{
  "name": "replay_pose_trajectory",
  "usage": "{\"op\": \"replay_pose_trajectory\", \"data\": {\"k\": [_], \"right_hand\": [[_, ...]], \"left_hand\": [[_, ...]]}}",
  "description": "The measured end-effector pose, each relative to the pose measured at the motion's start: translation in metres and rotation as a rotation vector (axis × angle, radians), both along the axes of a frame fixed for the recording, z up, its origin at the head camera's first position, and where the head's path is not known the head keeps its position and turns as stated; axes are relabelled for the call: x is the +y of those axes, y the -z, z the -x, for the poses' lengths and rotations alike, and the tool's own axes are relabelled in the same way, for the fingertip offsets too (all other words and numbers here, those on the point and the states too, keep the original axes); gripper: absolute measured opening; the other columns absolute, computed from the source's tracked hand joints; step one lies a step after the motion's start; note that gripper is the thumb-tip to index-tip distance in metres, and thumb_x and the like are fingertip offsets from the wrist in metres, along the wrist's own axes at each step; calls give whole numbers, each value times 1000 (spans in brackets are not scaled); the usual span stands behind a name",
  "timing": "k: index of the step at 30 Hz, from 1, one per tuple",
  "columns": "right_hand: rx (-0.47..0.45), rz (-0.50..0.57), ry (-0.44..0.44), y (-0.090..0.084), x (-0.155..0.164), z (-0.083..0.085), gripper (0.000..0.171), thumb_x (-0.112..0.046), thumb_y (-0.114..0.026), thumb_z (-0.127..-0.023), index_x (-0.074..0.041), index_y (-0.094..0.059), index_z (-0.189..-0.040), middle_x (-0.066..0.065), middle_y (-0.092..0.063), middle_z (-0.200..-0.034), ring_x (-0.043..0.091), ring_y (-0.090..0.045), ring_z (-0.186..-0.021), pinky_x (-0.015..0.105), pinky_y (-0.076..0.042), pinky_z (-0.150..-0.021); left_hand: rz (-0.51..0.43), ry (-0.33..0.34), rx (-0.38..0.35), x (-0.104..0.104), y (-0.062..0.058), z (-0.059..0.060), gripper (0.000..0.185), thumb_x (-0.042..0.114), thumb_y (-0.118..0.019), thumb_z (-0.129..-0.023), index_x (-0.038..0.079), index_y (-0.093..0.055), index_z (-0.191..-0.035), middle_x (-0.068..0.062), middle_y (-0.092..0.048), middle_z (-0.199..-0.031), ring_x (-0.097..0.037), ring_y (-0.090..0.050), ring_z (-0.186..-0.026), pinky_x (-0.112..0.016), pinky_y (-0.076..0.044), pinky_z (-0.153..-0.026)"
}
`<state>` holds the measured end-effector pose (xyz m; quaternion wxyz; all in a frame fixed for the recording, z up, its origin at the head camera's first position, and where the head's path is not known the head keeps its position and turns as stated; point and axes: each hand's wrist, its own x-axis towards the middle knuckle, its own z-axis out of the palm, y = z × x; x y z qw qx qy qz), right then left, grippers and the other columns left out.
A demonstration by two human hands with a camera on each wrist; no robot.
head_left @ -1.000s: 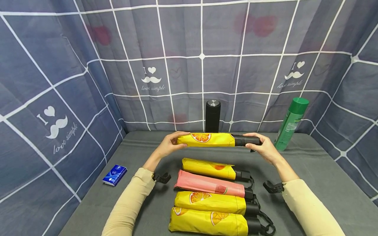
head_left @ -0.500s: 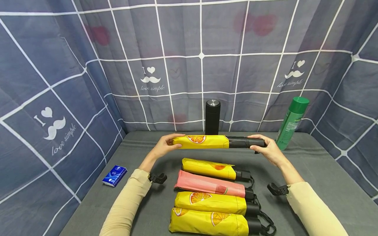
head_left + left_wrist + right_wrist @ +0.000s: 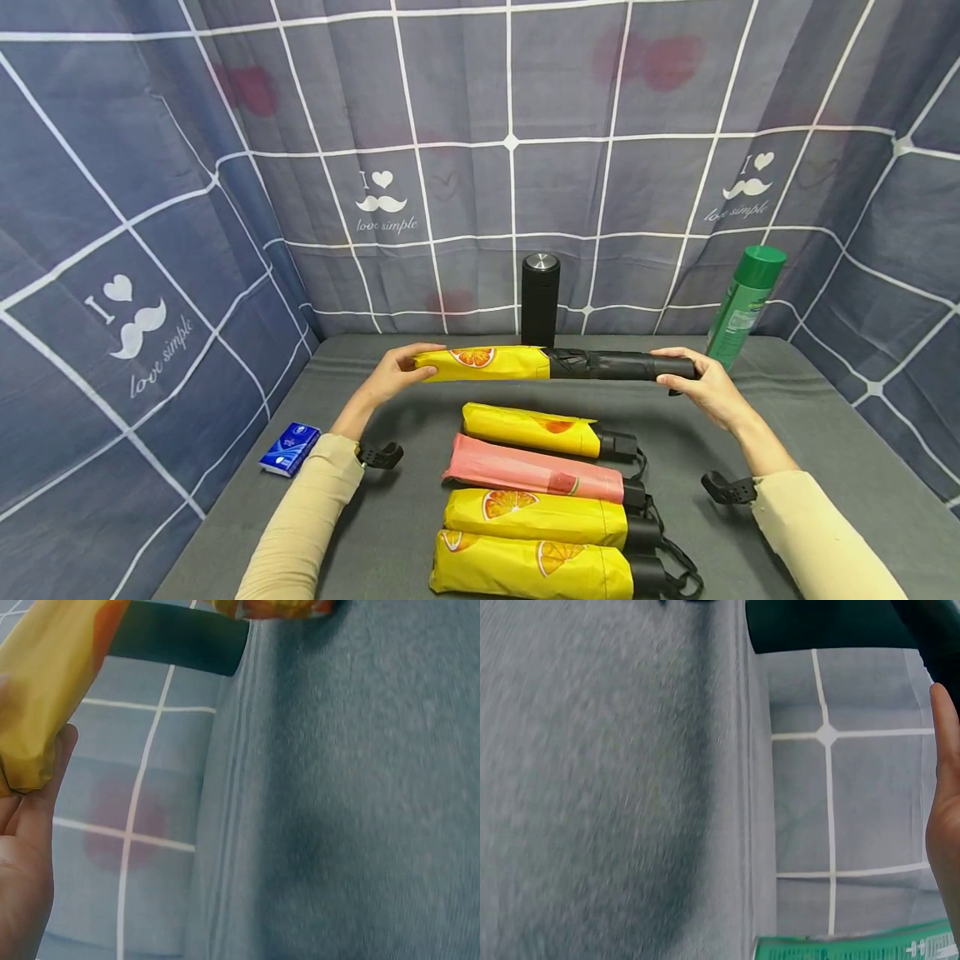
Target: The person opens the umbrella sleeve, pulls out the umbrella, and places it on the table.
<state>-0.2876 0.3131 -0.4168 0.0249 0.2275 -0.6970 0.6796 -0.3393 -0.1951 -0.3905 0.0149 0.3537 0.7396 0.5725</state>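
Above the grey table, a folded black umbrella (image 3: pixel 611 365) lies level, partly inside a yellow sleeve (image 3: pixel 487 367) printed with an orange slice. My left hand (image 3: pixel 392 375) pinches the sleeve's left end between thumb and fingers. At the other end, my right hand (image 3: pixel 711 387) grips the black handle. Dark folded fabric shows between the sleeve's mouth and the handle. In the left wrist view the sleeve (image 3: pixel 45 682) slants up from the fingers; in the right wrist view only part of the handle (image 3: pixel 939 634) shows.
Below lie a yellow sleeved umbrella (image 3: pixel 525 429), a pink one (image 3: pixel 532 468) and two more yellow ones (image 3: pixel 562 518), handles to the right. Behind stand a black flask (image 3: pixel 540 300) and a green can (image 3: pixel 738 321). A blue packet (image 3: pixel 291 450) is at left.
My hands have moved apart, left hand leftward with the sleeve and right hand rightward with the handle. A longer stretch of the black umbrella now shows outside the sleeve.
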Motion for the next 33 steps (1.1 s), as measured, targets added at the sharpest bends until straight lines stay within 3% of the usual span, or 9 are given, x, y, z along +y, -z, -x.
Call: {"op": "replay_pose_trajectory", "data": {"k": [8,24,33], "right_hand": [[-18,-14,42,3,14,-4,40,8,-58,-89,-1,-56,-127,-2,-61,-112,10,-58,-90,21,-49,-69],[-56,-188,169,19,35,-11,35,-2,-64,-89,-9,-62,-123,-10,-63,-106,7,-59,-84,23,-49,-66],[-88,-268,207,30,47,-13,36,-7,-65,-89,-9,-60,-125,-13,-65,-100,4,-58,-80,24,-49,-64]], "left_hand": [[-32,-51,-3,-19,20,20,36,-8,-59,-88,-10,-55,-124,2,-63,-111,-13,-59,-80,-25,-50,-65],[-10,-184,-79,-49,51,23,34,6,-64,-90,-6,-60,-121,-5,-63,-107,-12,-57,-83,-22,-49,-69],[46,-237,-128,-68,64,27,36,10,-64,-91,-3,-59,-124,-9,-61,-115,-13,-55,-89,-23,-48,-73]]}}
